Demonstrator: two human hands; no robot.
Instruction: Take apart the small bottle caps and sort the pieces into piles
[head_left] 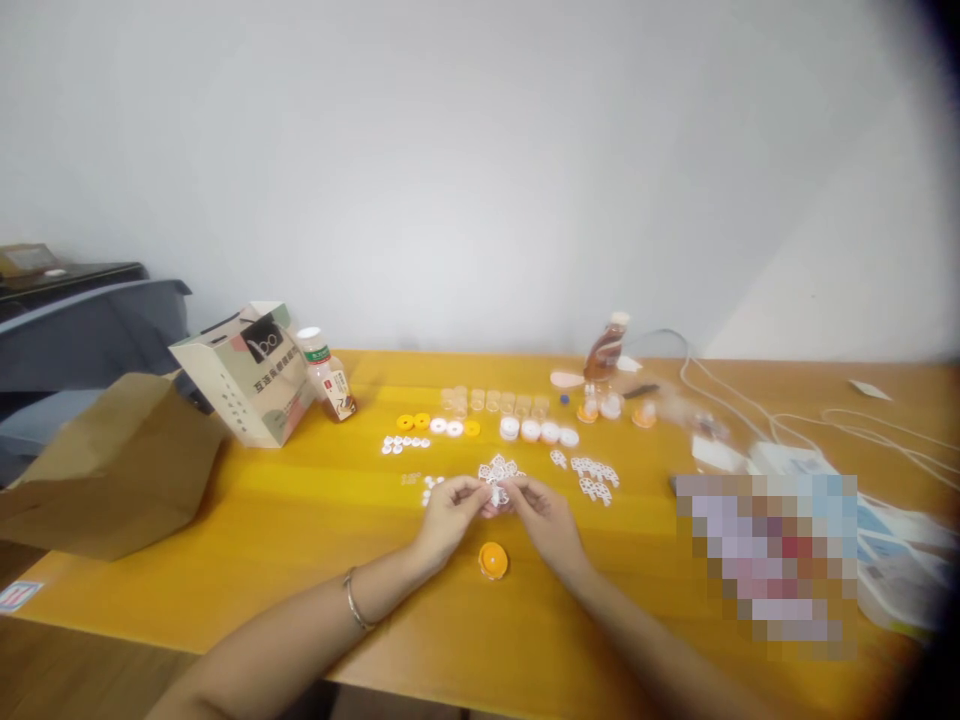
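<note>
My left hand [450, 510] and my right hand [549, 520] meet over the middle of the table. Between their fingertips they pinch a small white plastic piece [497, 493], partly covered by the fingers. Just beyond it lie white flower-shaped pieces [501, 466]. Nearer to me, below the hands, an orange round cup [493, 560] rests on the table. Small white parts [429, 490] sit beside my left hand. To the right of my right hand are white openwork pieces [595, 470]. Farther back stand rows of white round parts [531, 431], yellow discs [406, 422] and clear cups [493, 401].
A printed carton bag [255, 380], a brown paper bag [127, 470] and a labelled bottle [328, 375] stand at left. Back right are a dark drink bottle [604, 350] and white cables [739, 400]. A pixelated flat object [772, 560] lies at right, near white packages [892, 560].
</note>
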